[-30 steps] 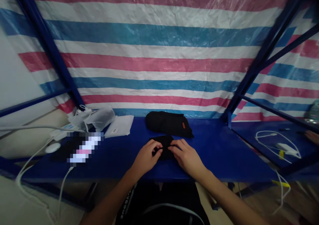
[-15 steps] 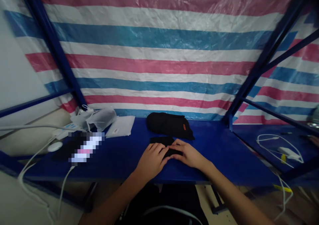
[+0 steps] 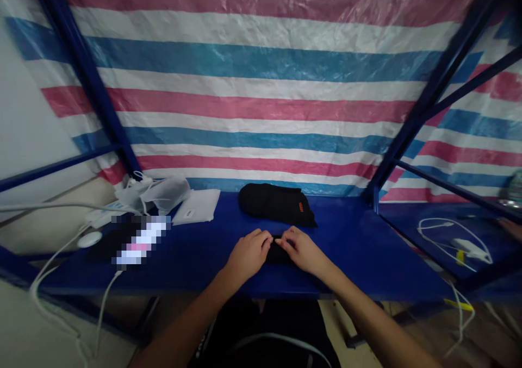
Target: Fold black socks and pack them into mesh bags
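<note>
Between my hands, low on the blue desk, lies a small black cloth bundle [image 3: 278, 254]. My left hand [image 3: 249, 252] pinches its left upper edge with thumb and fingers together. On the right side, my right hand [image 3: 302, 249] has its fingers closed on the same cloth, its fingertips close to those of my left hand. Beyond the hands a larger folded black cloth item [image 3: 271, 202] with small orange lettering rests flat near the back edge of the desk.
The blue desk [image 3: 350, 248] has a blurred-out lit device [image 3: 142, 243], white cables, a white packet [image 3: 196, 206] and a translucent bag [image 3: 165, 194] at left. Blue posts flank it. At right, a white charger [image 3: 471, 249] and part of another person's hand [image 3: 510, 228] show.
The black cloth's upper flap that extended beyond my fingers is now folded down or drawn in. My fingertips have shifted to the bundle's far edge.
</note>
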The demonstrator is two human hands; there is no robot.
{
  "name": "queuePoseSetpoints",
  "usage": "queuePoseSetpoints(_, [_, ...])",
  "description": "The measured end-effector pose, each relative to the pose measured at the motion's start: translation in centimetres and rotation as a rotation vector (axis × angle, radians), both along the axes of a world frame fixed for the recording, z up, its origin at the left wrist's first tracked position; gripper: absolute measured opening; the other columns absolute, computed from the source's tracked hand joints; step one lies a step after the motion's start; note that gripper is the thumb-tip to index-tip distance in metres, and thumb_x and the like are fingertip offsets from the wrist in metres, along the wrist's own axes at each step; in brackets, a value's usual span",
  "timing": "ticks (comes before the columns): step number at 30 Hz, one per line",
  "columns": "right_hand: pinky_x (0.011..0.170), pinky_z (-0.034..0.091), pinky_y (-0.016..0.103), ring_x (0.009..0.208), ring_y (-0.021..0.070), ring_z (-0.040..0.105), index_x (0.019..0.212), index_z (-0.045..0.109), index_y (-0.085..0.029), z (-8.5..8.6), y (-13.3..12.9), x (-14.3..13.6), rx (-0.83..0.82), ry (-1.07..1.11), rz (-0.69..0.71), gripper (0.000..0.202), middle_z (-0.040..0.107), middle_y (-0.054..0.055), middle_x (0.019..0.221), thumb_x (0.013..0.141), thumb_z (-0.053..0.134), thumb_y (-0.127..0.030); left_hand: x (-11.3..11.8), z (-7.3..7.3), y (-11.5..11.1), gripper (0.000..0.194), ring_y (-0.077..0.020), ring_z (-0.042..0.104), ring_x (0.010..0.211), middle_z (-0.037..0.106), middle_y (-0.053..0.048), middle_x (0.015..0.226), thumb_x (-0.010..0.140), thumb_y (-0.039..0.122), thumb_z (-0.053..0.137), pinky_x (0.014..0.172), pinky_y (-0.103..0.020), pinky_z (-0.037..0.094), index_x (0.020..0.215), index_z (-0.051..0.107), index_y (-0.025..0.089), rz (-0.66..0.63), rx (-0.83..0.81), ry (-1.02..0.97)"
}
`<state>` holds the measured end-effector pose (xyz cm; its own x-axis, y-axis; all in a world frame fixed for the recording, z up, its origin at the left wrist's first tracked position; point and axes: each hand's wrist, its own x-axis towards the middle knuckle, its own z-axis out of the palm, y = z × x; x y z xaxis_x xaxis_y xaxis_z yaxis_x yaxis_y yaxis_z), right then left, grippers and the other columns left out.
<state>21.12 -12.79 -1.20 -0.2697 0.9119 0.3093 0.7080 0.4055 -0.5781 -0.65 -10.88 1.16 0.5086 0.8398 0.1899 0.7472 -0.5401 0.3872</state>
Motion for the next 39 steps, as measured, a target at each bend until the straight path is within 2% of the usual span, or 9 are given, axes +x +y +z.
queuePoseSetpoints(6, [0.077, 0.047, 0.028, 0.084, 0.0189, 0.068, 0.096, 0.070, -0.018, 1.1, 2.4, -1.2, -0.074, -0.304, -0.137, 0.024, 0.067, 0.007, 0.098, 0.112, 0.054, -0.028, 1.6, 0.3, 2.9, 0.022, -0.0301, 0.066, 0.118, 0.069, -0.012, 0.125, 0.108, 0.028, 0.050, 0.096, -0.039, 0.052, 0.112, 0.070, 0.020, 0.072, 0.091, 0.158])
queuePoseSetpoints(10, [0.075, 0.049, 0.028, 0.105, 0.0249, 0.070, 0.123, 0.062, -0.019, 1.9, 3.6, -2.2, -0.019, -0.477, -0.268, 0.016, 0.065, 0.013, 0.125, 0.111, 0.054, -0.027, 2.3, 0.0, 5.5, 0.026, -0.0319, 0.074, 0.105, 0.076, -0.013, 0.115, 0.108, 0.026, 0.048, 0.086, -0.040, 0.055, 0.129, 0.062, 0.020, 0.081, -0.058, 0.150])
queuePoseSetpoints(13, [0.078, 0.050, 0.030, 0.108, 0.0270, 0.070, 0.119, 0.062, -0.020, 2.1, 4.5, -2.1, -0.020, -0.491, -0.234, 0.016, 0.070, 0.013, 0.118, 0.111, 0.047, -0.020, 2.5, -0.2, 6.4, 0.027, -0.0345, 0.076, 0.101, 0.077, -0.016, 0.113, 0.108, 0.026, 0.047, 0.082, -0.041, 0.055, 0.130, 0.061, 0.020, 0.104, -0.078, 0.158])
queuePoseSetpoints(19, [0.085, 0.051, 0.030, 0.095, 0.0192, 0.070, 0.114, 0.059, -0.021, 2.1, 6.9, 0.1, -0.211, 0.037, 0.209, 0.010, 0.073, 0.005, 0.107, 0.104, 0.060, -0.020, 1.9, -0.3, 6.0, 0.025, -0.0304, 0.078, 0.097, 0.078, -0.012, 0.104, 0.111, 0.026, 0.041, 0.079, -0.035, 0.053, 0.123, 0.062, 0.023, 0.099, -0.011, 0.078])
queuePoseSetpoints(24, [0.068, 0.044, 0.024, 0.076, 0.0136, 0.056, 0.099, 0.059, -0.021, 3.0, 8.2, 0.1, -0.417, 0.166, 0.430, 0.053, 0.063, -0.004, 0.087, 0.075, 0.095, -0.051, 1.6, -0.3, 6.2, 0.029, -0.0262, 0.078, 0.086, 0.081, -0.007, 0.099, 0.113, 0.027, 0.042, 0.073, -0.031, 0.051, 0.135, 0.060, 0.026, 0.112, 0.194, -0.022])
queuePoseSetpoints(28, [0.061, 0.038, 0.023, 0.067, 0.0113, 0.051, 0.100, 0.062, -0.021, 3.3, 9.1, -0.5, -0.379, 0.235, 0.393, 0.058, 0.060, -0.006, 0.078, 0.067, 0.099, -0.051, -0.5, 0.7, 9.1, 0.027, -0.0239, 0.076, 0.096, 0.080, -0.006, 0.110, 0.110, 0.029, 0.048, 0.085, -0.033, 0.055, 0.131, 0.066, 0.027, 0.131, 0.409, -0.154])
queuePoseSetpoints(31, [0.066, 0.048, 0.026, 0.073, 0.0143, 0.062, 0.125, 0.065, -0.023, 2.8, 9.8, -0.2, -0.383, 0.471, 0.306, 0.066, 0.069, -0.003, 0.087, 0.073, 0.096, -0.048, -4.3, 1.5, 12.0, 0.026, -0.0286, 0.070, 0.115, 0.077, -0.012, 0.119, 0.108, 0.030, 0.050, 0.104, -0.040, 0.051, 0.122, 0.070, 0.020, 0.321, 0.505, -0.207])
queuePoseSetpoints(34, [0.089, 0.058, 0.035, 0.099, 0.0213, 0.074, 0.143, 0.061, -0.026, 1.7, 10.2, 0.4, -0.364, 0.775, 0.216, 0.077, 0.077, 0.005, 0.112, 0.076, 0.094, -0.044, -8.3, 1.2, 14.2, 0.034, -0.0369, 0.063, 0.127, 0.073, -0.016, 0.131, 0.102, 0.033, 0.058, 0.110, -0.050, 0.049, 0.129, 0.069, 0.017, 0.561, 0.416, -0.062])
queuePoseSetpoints(39, [0.116, 0.051, 0.045, 0.125, 0.0277, 0.071, 0.127, 0.074, -0.025, 0.0, 10.3, 0.9, -0.335, 1.046, 0.131, 0.060, 0.077, 0.008, 0.133, 0.074, 0.095, -0.043, -11.3, -0.6, 15.2, 0.047, -0.0394, 0.065, 0.128, 0.066, -0.021, 0.143, 0.096, 0.032, 0.064, 0.103, -0.050, 0.054, 0.140, 0.066, 0.015, 0.708, 0.116, 0.077])
